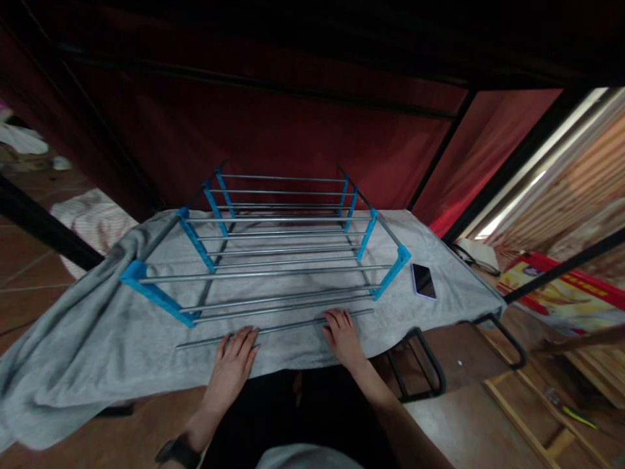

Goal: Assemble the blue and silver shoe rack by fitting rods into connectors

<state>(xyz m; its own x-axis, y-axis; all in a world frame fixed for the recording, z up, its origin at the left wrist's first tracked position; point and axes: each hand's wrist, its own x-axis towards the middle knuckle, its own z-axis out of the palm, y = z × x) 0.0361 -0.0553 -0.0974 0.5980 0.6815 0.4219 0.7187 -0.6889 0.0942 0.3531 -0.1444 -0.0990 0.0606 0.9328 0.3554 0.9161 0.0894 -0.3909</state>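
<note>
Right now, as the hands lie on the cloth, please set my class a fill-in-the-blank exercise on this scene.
1. The left hand and the right hand both rest on a loose metal ____ lying on the grey cloth.
2. The connectors joining the bars of the rack are coloured ____.
3. The phone lies on the cloth to the ____ of the rack.
Missing words: rod; blue; right.
</note>
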